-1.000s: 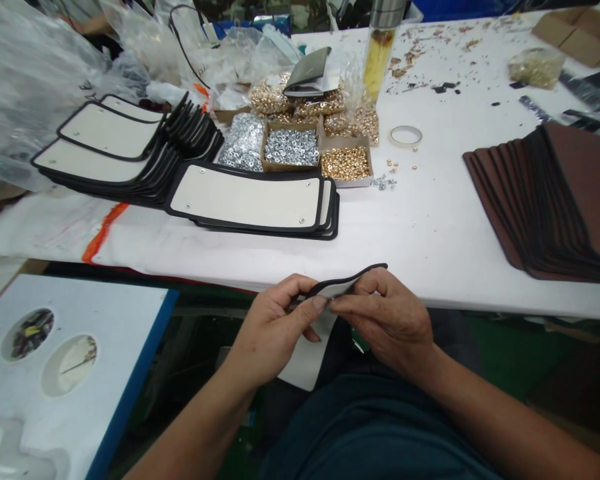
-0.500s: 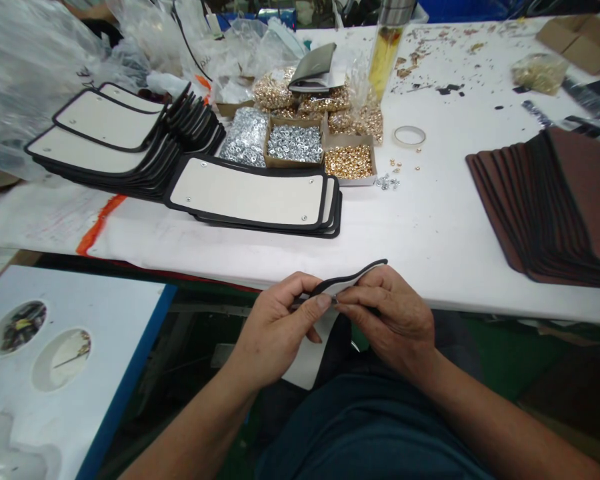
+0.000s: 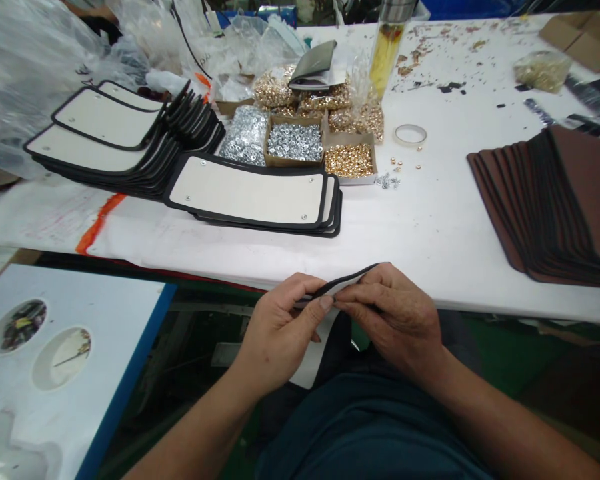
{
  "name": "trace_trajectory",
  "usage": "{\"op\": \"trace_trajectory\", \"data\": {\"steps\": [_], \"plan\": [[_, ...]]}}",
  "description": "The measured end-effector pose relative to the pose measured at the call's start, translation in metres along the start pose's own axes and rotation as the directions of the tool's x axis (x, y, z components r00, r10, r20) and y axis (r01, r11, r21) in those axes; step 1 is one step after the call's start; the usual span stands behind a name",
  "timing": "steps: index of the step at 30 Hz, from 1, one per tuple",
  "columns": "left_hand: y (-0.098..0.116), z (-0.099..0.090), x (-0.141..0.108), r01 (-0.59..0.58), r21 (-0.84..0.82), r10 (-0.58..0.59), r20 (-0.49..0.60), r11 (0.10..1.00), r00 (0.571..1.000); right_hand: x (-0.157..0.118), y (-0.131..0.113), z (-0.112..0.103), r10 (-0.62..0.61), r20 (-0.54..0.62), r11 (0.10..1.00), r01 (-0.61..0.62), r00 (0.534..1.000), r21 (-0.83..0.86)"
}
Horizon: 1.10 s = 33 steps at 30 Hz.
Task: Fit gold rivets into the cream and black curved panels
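Observation:
Over my lap, just before the table's front edge, both hands hold a bent white panel with a black border (image 3: pixel 307 363). My left hand (image 3: pixel 275 333) is closed on it, thumb on the near side and fingers behind. My right hand (image 3: pixel 397 317) pinches close to the left thumb tip; its other fingers lie along the raised upper edge. Whatever tiny piece may sit between the right fingertips is hidden. Beyond the hands lies a short stack of similar panels (image 3: pixel 250 193), with small metal rivets at the corners of the top one.
Bigger panel stacks (image 3: pixel 100 157) stand at left, brown panels (image 3: pixel 585 193) at right. Behind are a box of silver metal rings (image 3: pixel 295 141), a box of gold ones (image 3: pixel 350 162), a tape roll (image 3: pixel 410 135) and a glass bottle (image 3: pixel 385 60). A blue-edged board (image 3: pixel 125 313) flanks my left arm.
The panel's raised far end has tipped slightly lower, and my right hand now covers more of it. Both hands stay at nearly the same place.

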<state>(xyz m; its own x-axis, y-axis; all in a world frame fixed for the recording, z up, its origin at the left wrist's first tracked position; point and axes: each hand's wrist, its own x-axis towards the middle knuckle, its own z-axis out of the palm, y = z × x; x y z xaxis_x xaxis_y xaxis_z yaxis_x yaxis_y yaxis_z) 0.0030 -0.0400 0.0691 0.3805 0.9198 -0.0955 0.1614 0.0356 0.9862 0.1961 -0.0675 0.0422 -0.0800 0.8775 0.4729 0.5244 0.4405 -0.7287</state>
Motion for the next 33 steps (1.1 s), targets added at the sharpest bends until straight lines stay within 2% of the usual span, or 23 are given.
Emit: {"op": "trace_trajectory", "data": {"steps": [6, 11, 17, 23, 30, 33], "plan": [[-0.004, 0.000, -0.003, -0.189, 0.186, 0.195, -0.014, 0.964, 0.981, 0.007, -0.002, -0.005, -0.008, -0.148, 0.999, 0.001, 0.989, -0.054], [-0.006, 0.001, -0.008, -0.344, 0.331, 0.365, -0.001, 0.879, 0.931, 0.005, 0.004, -0.008, -0.130, 0.021, 0.987, 0.132, 0.991, -0.089], [-0.008, 0.000, -0.016, -0.485, 0.412, 0.539, -0.018, 0.772, 0.842, -0.001, -0.001, -0.012, -0.196, 0.030, 0.971, 0.198, 0.980, -0.131], [-0.013, -0.003, -0.024, -0.537, 0.403, 0.578, 0.024, 0.741, 0.816, -0.007, -0.003, -0.015, -0.259, 0.073, 0.955, 0.267, 0.963, -0.132], [-0.014, -0.001, -0.027, -0.515, 0.397, 0.549, 0.031, 0.760, 0.835, -0.008, -0.003, -0.010, -0.298, 0.105, 0.939, 0.311, 0.949, -0.150], [-0.016, -0.007, -0.022, -0.460, 0.518, 0.533, 0.011, 0.721, 0.846, 0.000, -0.006, -0.015, -0.255, 0.041, 0.957, 0.258, 0.966, -0.132]]}}
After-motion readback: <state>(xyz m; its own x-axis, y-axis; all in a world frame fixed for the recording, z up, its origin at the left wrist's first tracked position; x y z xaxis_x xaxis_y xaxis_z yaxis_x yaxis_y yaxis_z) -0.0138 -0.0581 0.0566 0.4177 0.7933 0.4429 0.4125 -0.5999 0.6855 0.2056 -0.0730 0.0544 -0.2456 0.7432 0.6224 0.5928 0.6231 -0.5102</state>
